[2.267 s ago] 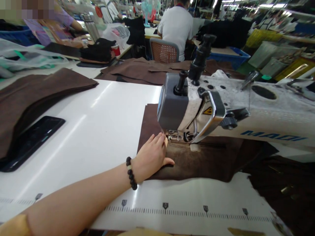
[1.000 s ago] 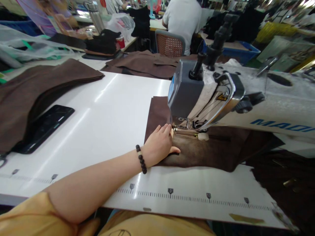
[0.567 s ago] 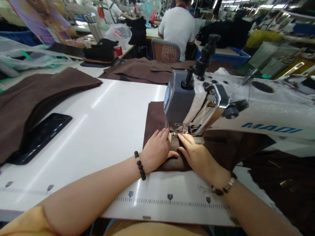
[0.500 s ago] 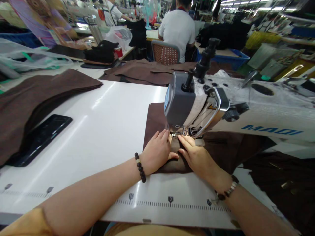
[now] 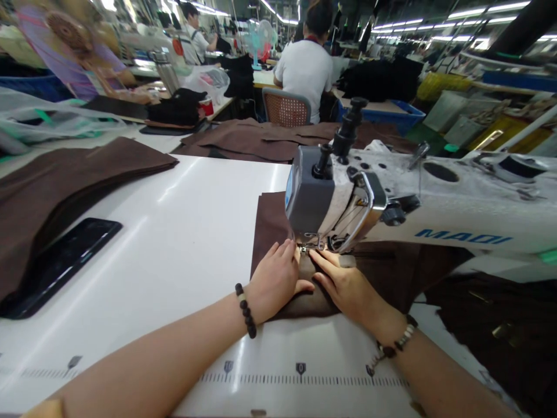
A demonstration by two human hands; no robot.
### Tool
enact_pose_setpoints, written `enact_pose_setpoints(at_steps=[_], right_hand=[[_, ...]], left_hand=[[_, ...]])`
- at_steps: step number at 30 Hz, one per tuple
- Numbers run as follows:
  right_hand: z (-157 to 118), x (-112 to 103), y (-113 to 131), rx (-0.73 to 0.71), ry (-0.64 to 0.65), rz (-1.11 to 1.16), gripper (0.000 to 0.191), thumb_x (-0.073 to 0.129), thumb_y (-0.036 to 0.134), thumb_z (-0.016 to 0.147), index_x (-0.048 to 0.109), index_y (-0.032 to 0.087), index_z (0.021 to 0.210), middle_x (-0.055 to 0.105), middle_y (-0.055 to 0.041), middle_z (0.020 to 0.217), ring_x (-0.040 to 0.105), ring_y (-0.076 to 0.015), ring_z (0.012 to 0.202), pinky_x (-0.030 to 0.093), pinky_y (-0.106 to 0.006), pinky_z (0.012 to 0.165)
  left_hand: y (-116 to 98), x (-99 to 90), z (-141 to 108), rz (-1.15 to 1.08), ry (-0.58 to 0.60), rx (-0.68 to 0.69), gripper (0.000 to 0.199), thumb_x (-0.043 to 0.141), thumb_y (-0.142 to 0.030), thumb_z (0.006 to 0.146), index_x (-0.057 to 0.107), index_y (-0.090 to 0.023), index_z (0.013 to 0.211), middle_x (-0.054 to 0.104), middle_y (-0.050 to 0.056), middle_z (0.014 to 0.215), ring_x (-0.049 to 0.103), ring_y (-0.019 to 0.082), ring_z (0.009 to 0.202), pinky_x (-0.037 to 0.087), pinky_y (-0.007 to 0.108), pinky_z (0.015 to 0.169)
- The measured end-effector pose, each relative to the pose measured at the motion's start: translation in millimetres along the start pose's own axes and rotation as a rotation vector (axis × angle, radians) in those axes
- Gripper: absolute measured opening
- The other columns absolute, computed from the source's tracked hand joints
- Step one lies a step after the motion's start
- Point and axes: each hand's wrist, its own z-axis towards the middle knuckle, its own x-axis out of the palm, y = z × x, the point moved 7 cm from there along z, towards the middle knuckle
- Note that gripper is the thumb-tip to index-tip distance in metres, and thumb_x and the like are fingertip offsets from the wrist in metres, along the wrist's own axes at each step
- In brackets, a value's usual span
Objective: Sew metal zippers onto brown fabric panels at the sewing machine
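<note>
My left hand [image 5: 274, 281] and my right hand [image 5: 342, 284] lie flat on a dark brown suede panel [image 5: 274, 223], fingers apart, on either side of a folded ridge. Their fingertips nearly reach the presser foot [image 5: 315, 244] of an industrial sewing machine [image 5: 331, 197]. A metal-toothed zipper [image 5: 304, 248] runs under the foot, its far part hidden by the machine head. A bead bracelet circles each wrist. The needle area is partly hidden by the machine's guard.
A white worktable [image 5: 152, 244] with a printed ruler strip [image 5: 300, 378] lies under my arms. To the left are a stack of brown suede pieces [image 5: 56, 186] and a black phone [image 5: 61, 267]. More suede [image 5: 252, 145] lies behind the machine, where a seated co-worker [image 5: 304, 72] faces away.
My right hand has entered from the lower right and settled on the panel beside my left hand. The view has shifted slightly, and the machine now appears a little lower and smaller.
</note>
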Motion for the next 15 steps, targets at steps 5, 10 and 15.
enact_pose_setpoints(at_steps=[5,10,15], right_hand=[[1.1,-1.5,0.5,0.002,-0.002,0.009,0.041,0.038,0.025,0.089,0.042,0.015,0.128,0.049,-0.0113,0.125,0.046,-0.0223,0.115,0.037,-0.047,0.1],[2.1,-3.9,2.9,-0.004,-0.002,0.002,0.04,0.038,0.023,0.089,0.043,0.014,0.127,0.048,-0.0121,0.126,0.048,-0.0226,0.114,0.038,-0.047,0.099],[2.2,-2.8,3.9,-0.008,-0.012,-0.02,0.04,0.037,0.023,0.089,0.043,0.016,0.127,0.049,-0.0113,0.126,0.048,-0.0224,0.113,0.038,-0.047,0.098]], left_hand=[[-0.4,-1.3,0.3,0.007,-0.003,0.018,0.065,0.062,-0.057,0.067,0.055,-0.002,0.102,0.054,0.019,0.105,0.049,0.031,0.107,0.041,0.042,0.092],[0.1,-2.7,0.8,0.001,-0.015,0.021,0.065,0.064,-0.057,0.065,0.057,-0.002,0.099,0.055,0.019,0.102,0.049,0.031,0.106,0.042,0.042,0.092],[1.0,-3.5,1.6,-0.014,-0.019,0.02,0.065,0.064,-0.056,0.066,0.057,-0.002,0.101,0.054,0.019,0.106,0.048,0.03,0.108,0.041,0.042,0.094]])
